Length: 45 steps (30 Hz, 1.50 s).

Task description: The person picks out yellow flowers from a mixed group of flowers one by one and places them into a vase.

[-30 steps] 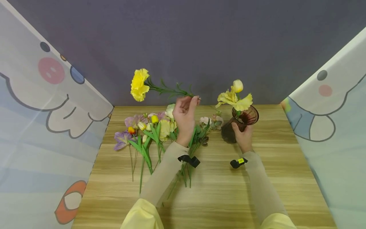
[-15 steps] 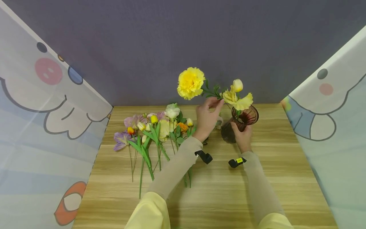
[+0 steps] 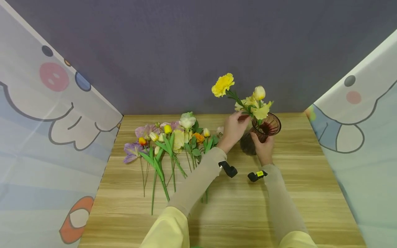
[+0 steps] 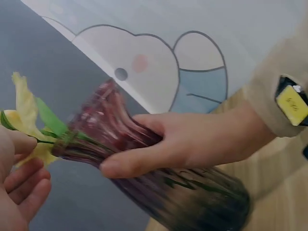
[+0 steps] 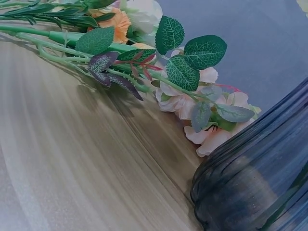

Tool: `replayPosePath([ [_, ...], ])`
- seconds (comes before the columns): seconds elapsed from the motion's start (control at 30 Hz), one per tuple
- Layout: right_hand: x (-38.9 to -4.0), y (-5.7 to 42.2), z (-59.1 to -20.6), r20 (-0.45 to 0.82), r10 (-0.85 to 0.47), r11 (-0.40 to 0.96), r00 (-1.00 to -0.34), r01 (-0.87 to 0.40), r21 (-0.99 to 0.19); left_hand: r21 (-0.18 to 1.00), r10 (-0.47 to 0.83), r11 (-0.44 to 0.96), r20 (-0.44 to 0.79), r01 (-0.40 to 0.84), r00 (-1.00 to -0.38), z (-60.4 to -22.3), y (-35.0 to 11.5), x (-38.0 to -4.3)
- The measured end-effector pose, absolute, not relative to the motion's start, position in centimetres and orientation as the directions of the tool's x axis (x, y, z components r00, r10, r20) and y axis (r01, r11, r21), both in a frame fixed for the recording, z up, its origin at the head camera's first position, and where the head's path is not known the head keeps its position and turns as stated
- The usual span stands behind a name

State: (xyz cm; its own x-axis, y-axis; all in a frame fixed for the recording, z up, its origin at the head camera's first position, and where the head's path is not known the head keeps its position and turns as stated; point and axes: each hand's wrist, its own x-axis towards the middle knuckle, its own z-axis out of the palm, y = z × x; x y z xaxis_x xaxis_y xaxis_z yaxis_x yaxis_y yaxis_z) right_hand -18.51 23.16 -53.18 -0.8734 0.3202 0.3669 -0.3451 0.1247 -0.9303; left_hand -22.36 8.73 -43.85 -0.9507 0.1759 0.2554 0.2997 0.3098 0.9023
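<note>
In the head view my left hand [image 3: 235, 129] pinches the green stem of a ruffled yellow carnation [image 3: 223, 85], whose bloom leans up to the left. The stem's lower part is at the mouth of a dark reddish glass vase [image 3: 275, 124]. My right hand [image 3: 264, 150] grips this ribbed vase around its neck, thumb on the near side, as the left wrist view also shows. A pale yellow tulip [image 3: 259, 93] and a wide-petalled yellow flower [image 3: 262, 111] stand in the vase. In the left wrist view, my left fingertips [image 4: 24, 144] are right by the rim.
Left of the vase lie several loose artificial flowers: a purple bloom [image 3: 132, 152], tulips [image 3: 168, 129], a white flower [image 3: 187, 120] and an orange one [image 3: 199, 137]. Pale pink blossoms [image 5: 211, 137] lie close beside the vase. A grey wall [image 3: 186, 51] stands behind the wooden table [image 3: 248, 213].
My left hand has carried the carnation rightward to the vase and turned its bloom more upright, with the stem end now at the mouth. The right hand and vase have stayed nearly still.
</note>
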Motion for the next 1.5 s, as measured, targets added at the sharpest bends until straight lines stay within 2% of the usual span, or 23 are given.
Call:
replayPosePath([
  [0.23,-18.8,23.0,-53.5,0.423,0.315,0.095,-0.85,-0.415,-0.905,0.921,0.218,0.286,0.206,0.264,-0.954,-46.5,8.2,-21.5],
  [0.5,-19.1,23.1,-53.9,0.393,0.34,0.027,-0.854,-0.408,-0.912,0.913,0.238,0.323,0.177,0.25,-0.955,-49.8,5.7,-19.9],
  [0.6,-19.2,23.1,-54.0,0.39,0.342,0.022,-0.855,-0.408,-0.913,0.897,0.223,0.357,0.19,0.261,-0.956,-51.1,4.6,-19.2],
  [0.83,-19.3,23.1,-54.1,0.365,0.339,0.009,-0.867,-0.385,-0.923,0.932,0.17,0.277,0.19,0.232,-0.967,-54.1,2.1,-17.5],
  [1.07,-19.0,23.0,-53.8,0.381,0.329,-0.035,-0.864,-0.415,-0.909,0.911,0.132,0.34,0.199,0.233,-0.971,-56.1,0.4,-16.2],
  [1.5,-18.9,23.0,-53.4,0.396,0.331,0.044,-0.856,-0.406,-0.913,0.913,0.081,0.344,0.205,0.22,-0.975,-58.1,-1.1,-14.2],
])
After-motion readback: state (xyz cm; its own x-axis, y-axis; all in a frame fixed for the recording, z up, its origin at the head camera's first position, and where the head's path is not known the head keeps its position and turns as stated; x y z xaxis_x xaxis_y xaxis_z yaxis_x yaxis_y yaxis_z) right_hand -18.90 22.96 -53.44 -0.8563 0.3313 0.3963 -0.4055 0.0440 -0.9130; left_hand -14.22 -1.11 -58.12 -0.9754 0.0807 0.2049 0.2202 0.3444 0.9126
